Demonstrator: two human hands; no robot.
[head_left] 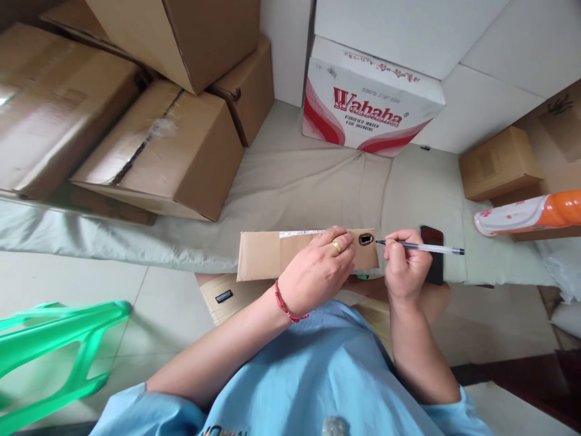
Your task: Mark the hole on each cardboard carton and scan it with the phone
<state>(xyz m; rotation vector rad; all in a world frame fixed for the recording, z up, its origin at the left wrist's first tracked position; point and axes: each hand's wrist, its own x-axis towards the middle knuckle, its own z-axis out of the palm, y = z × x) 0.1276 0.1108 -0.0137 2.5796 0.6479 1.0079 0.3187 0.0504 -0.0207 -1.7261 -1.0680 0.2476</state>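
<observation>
So the flat cardboard box [258, 254] sits at the near edge of the cloth-covered surface [313, 188], right in front of the blue shirt [290, 369], long side running left to right. Left hand [318, 263] lies across the top, fingers close together and pointing at the hole [365, 239] by the box's right end. Thumb's hidden, so can't tell if it's actually gripping. Right hand [405, 266] is off past that end, fingers pinched round a pen [438, 248] lying nearly in line with the box, tip aimed left. Tip's right at the end edge, can't tell if it's touching. Left fingertips are nearer the hole than the right ones, fwiw.
</observation>
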